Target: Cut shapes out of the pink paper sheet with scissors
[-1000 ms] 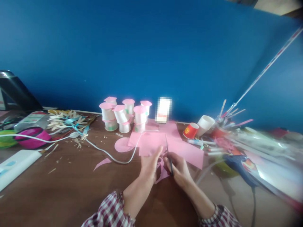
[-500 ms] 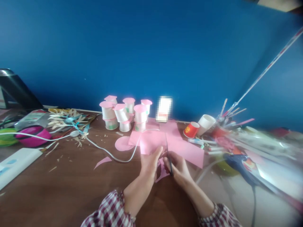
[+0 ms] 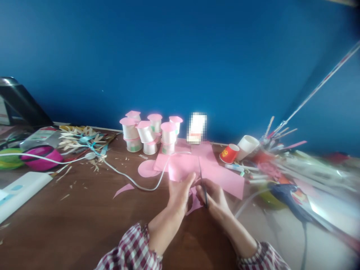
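Note:
My left hand [image 3: 180,193] is closed on a sheet of pink paper [image 3: 182,168], thumb on top near its lower edge. My right hand [image 3: 215,197] grips a pair of scissors [image 3: 205,193] whose blades point away from me, at the right edge of that paper. Part of the scissors' handle is hidden by my fingers. Below the hands lies a pink paper offcut [image 3: 195,202]. Further pink sheets [image 3: 225,178] are spread behind and to the right. A pink paper circle [image 3: 148,168] and a curved pink scrap [image 3: 123,190] rest to the left.
Stacked white paper cups [image 3: 130,131] with pink tops stand near the blue wall. A red cup [image 3: 229,153] and a white cup [image 3: 247,146] lie right of a pixelated bright rectangle [image 3: 197,128]. A white cable [image 3: 126,176] crosses the left. A glue gun [image 3: 289,197] lies right, beside a power strip-free clutter of sticks [image 3: 278,133].
The view has shifted slightly, so things sit a little higher and further right. Both hands keep their hold; the scissors' blades have barely moved against the paper.

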The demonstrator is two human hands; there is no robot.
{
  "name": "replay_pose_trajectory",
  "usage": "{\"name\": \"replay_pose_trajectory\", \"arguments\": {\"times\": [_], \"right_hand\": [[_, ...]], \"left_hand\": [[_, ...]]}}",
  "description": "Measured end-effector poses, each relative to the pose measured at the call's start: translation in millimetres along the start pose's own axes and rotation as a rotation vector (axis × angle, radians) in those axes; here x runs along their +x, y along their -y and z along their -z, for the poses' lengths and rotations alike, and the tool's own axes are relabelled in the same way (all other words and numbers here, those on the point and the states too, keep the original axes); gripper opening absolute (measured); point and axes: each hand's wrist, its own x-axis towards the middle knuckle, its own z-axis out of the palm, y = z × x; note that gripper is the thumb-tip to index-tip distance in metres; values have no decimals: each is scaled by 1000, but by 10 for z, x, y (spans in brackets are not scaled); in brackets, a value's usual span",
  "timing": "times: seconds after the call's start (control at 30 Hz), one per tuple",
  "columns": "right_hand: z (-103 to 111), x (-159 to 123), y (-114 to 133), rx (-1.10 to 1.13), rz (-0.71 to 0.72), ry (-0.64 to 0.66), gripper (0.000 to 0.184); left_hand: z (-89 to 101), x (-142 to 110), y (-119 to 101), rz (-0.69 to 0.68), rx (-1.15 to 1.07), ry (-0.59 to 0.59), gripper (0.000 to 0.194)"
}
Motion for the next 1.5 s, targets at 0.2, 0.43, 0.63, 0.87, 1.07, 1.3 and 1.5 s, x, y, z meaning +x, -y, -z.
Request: {"name": "replay_pose_trajectory", "arguments": {"times": [0.2, 0.43, 0.63, 0.87, 1.07, 1.3, 1.5], "right_hand": [[14, 0, 4, -22, 8, -5, 26], [10, 4, 39, -54, 29, -17, 24], [13, 2, 3, -49, 9, -7, 24], [8, 5, -6, -9, -20, -2, 30], [14, 4, 17, -42, 1, -3, 31], [12, 3, 35, -67, 32, -6, 30], [13, 3, 23, -53, 20, -8, 31]], "left_hand": [[8, 14, 11, -16, 0, 3, 39], [7, 9, -4, -6, 2, 18, 41], [-16, -10, -25, 2, -12, -9, 37], [-14, -18, -17, -25, -41, 32, 37], [-23, -17, -29, 4, -8, -11, 36], [-26, -14, -47, 15, -6, -8, 33], [-19, -17, -54, 23, 16, -7, 33]]}}
